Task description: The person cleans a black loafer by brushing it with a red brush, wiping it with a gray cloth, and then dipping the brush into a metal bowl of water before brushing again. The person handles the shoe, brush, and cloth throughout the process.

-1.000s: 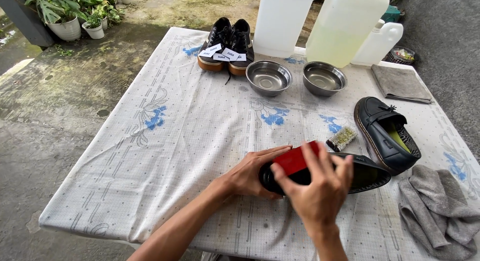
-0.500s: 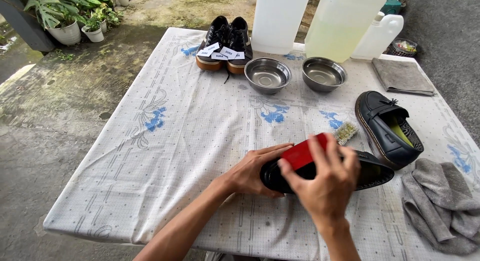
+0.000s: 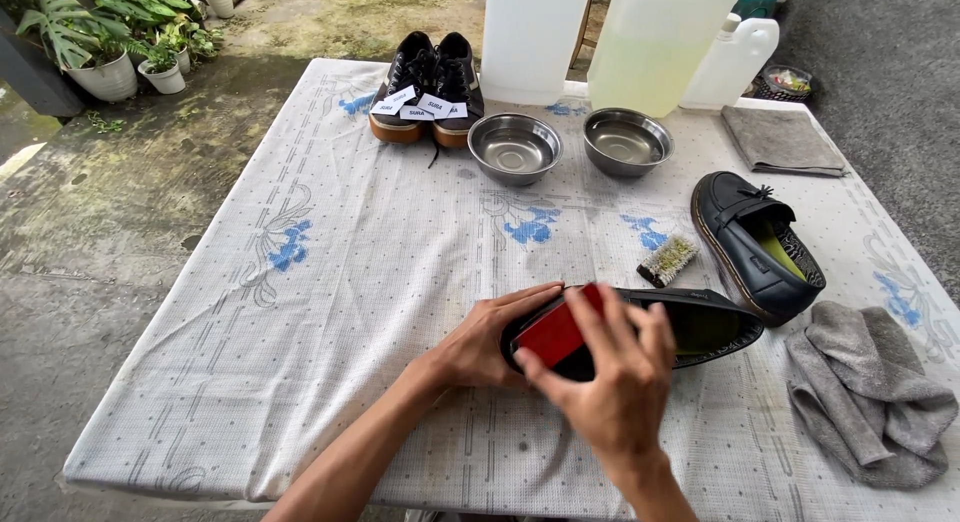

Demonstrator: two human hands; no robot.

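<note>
A black loafer (image 3: 700,327) lies on its side near the front of the table. My left hand (image 3: 485,337) grips its toe end and holds it down. My right hand (image 3: 610,392) is closed on a red-backed brush (image 3: 555,330) pressed against the shoe's toe. The brush's bristles are hidden beneath it. The matching black loafer (image 3: 755,244) stands upright to the right, apart from both hands.
A small scrub brush (image 3: 667,260) lies between the loafers. A grey cloth (image 3: 870,392) is bunched at the front right, a folded one (image 3: 780,140) at the back right. Two steel bowls (image 3: 515,147) (image 3: 627,140), black sneakers (image 3: 428,87) and big plastic jugs (image 3: 660,42) stand at the back. The table (image 3: 330,282) has a patterned cloth.
My right hand has drawn the red brush to the left along the loafer, toward its toe. My left hand has kept its hold on the shoe.
</note>
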